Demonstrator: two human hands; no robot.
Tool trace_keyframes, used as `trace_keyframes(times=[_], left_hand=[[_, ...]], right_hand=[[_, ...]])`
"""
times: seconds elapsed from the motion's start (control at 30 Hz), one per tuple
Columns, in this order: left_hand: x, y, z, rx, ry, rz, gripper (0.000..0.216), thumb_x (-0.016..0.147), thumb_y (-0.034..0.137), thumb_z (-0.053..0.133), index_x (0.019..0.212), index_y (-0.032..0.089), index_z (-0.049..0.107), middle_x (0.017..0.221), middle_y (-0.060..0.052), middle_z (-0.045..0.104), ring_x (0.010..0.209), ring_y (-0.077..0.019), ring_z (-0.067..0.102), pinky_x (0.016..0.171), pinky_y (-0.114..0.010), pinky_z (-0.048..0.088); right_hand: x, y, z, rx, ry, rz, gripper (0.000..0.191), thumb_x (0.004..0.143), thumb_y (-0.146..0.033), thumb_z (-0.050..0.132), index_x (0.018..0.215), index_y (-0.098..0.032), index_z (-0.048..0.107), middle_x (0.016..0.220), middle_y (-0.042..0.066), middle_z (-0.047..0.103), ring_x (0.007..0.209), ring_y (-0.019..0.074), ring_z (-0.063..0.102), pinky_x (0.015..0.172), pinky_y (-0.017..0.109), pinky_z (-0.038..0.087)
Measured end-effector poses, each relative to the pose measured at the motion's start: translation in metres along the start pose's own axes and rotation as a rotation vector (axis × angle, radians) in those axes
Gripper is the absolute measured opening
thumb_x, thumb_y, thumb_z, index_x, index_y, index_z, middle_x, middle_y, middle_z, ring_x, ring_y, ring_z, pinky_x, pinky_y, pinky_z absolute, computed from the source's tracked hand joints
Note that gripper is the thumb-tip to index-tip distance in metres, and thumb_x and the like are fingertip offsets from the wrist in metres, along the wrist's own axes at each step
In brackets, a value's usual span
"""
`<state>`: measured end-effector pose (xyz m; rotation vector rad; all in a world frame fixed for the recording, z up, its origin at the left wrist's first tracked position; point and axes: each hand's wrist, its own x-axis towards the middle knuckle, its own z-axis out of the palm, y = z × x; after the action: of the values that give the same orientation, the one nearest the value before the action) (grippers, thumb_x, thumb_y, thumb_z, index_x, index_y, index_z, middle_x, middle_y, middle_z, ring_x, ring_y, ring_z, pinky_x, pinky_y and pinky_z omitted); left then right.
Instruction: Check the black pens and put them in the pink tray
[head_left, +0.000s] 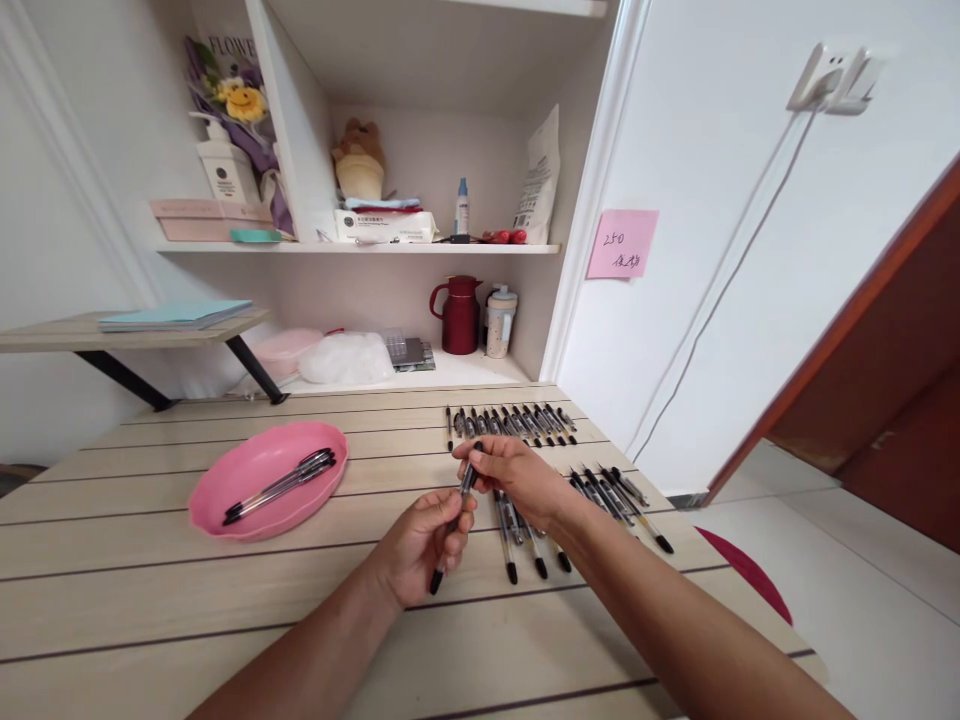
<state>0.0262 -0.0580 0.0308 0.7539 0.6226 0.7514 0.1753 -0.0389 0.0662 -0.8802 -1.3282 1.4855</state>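
Observation:
Between my two hands is a black gel pen [468, 482], held at a slant above the table. My left hand [429, 535] is closed around its lower part, the black end poking out below the fingers. My right hand [510, 472] pinches the upper end at the black cap. Under and beyond my right wrist lie several pens [510, 545] in a front row, partly hidden by the forearm. Farther back sits a second row of pens [517, 422], side by side. To the left, a pink oval basin [214, 490] contains a few more pens [281, 487].
The striped wooden table [300, 610] reaches back to a white shelf unit [360, 247]. A small raised stand [67, 330] bears blue paper at the left. On the lower shelf are a red jug [460, 318] and a cup [500, 322]. A pink note [622, 244] hangs on the wall.

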Motion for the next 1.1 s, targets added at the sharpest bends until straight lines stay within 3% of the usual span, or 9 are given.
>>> trace_keyframes(times=[0.1, 0.3, 0.37, 0.6, 0.73, 0.8, 0.97, 1.1], left_hand=[[0.0, -0.002, 0.001, 0.038, 0.028, 0.07, 0.019, 0.07, 0.031, 0.06, 0.076, 0.014, 0.055, 0.058, 0.004, 0.05, 0.036, 0.0003, 0.037, 0.033, -0.013, 0.027], [0.007, -0.019, 0.003, 0.228, 0.249, 0.238, 0.023, 0.065, 0.028, 0.064, 0.062, 0.016, 0.045, 0.044, 0.007, 0.046, 0.036, -0.0038, 0.04, 0.035, -0.015, 0.028], [0.008, -0.021, 0.003, 0.223, 0.261, 0.234, 0.022, 0.065, 0.028, 0.064, 0.062, 0.016, 0.045, 0.045, 0.007, 0.047, 0.036, -0.0038, 0.04, 0.035, -0.015, 0.027], [0.0, -0.011, 0.0, -0.021, 0.013, -0.013, 0.02, 0.073, 0.031, 0.058, 0.078, 0.012, 0.056, 0.057, 0.004, 0.048, 0.034, 0.0017, 0.032, 0.032, -0.012, 0.019], [-0.003, -0.008, -0.003, -0.086, -0.146, -0.059, 0.019, 0.076, 0.029, 0.054, 0.084, 0.011, 0.057, 0.056, 0.006, 0.044, 0.032, 0.0035, 0.023, 0.03, -0.012, 0.012], [-0.003, -0.01, -0.003, -0.069, -0.139, -0.025, 0.02, 0.076, 0.029, 0.054, 0.086, 0.011, 0.057, 0.056, 0.005, 0.044, 0.032, 0.0031, 0.023, 0.03, -0.012, 0.012], [0.004, -0.019, 0.002, 0.053, 0.079, 0.167, 0.018, 0.072, 0.031, 0.058, 0.075, 0.013, 0.053, 0.059, 0.004, 0.048, 0.036, 0.0002, 0.034, 0.033, -0.014, 0.021], [0.006, -0.023, 0.002, 0.16, 0.117, 0.15, 0.021, 0.071, 0.033, 0.058, 0.07, 0.014, 0.051, 0.056, 0.005, 0.049, 0.033, 0.0006, 0.029, 0.033, -0.015, 0.014]], right_hand=[[0.002, 0.003, -0.002, -0.006, -0.015, -0.02, 0.027, 0.068, -0.038, 0.06, 0.08, -0.014, 0.058, 0.062, -0.002, 0.055, 0.049, 0.0044, 0.042, 0.05, 0.018, 0.033], [0.007, 0.017, 0.003, -0.174, 0.146, 0.029, 0.025, 0.062, -0.036, 0.066, 0.066, -0.015, 0.053, 0.051, -0.005, 0.048, 0.045, 0.0057, 0.043, 0.044, 0.019, 0.032], [0.007, 0.019, 0.005, -0.182, 0.168, 0.024, 0.023, 0.063, -0.035, 0.065, 0.065, -0.015, 0.054, 0.051, -0.005, 0.049, 0.043, 0.005, 0.04, 0.044, 0.019, 0.032], [0.0, 0.016, -0.001, 0.081, 0.02, 0.032, 0.028, 0.063, -0.034, 0.067, 0.08, -0.013, 0.059, 0.062, -0.001, 0.056, 0.049, 0.0054, 0.046, 0.05, 0.02, 0.036], [-0.005, 0.014, -0.005, 0.191, -0.087, -0.009, 0.034, 0.063, -0.035, 0.068, 0.087, -0.013, 0.06, 0.071, 0.002, 0.06, 0.056, 0.0073, 0.051, 0.055, 0.021, 0.038], [-0.005, 0.014, -0.005, 0.212, -0.105, -0.026, 0.035, 0.062, -0.034, 0.069, 0.089, -0.014, 0.059, 0.073, 0.003, 0.06, 0.058, 0.0076, 0.051, 0.056, 0.021, 0.038], [-0.005, 0.03, 0.002, 0.11, 0.079, -0.033, 0.027, 0.063, -0.038, 0.066, 0.066, -0.014, 0.054, 0.056, -0.004, 0.053, 0.045, 0.0045, 0.042, 0.048, 0.019, 0.034], [-0.006, 0.046, 0.011, 0.024, 0.264, -0.053, 0.033, 0.063, -0.041, 0.065, 0.055, -0.015, 0.047, 0.046, -0.006, 0.045, 0.041, 0.0046, 0.038, 0.043, 0.019, 0.03]])
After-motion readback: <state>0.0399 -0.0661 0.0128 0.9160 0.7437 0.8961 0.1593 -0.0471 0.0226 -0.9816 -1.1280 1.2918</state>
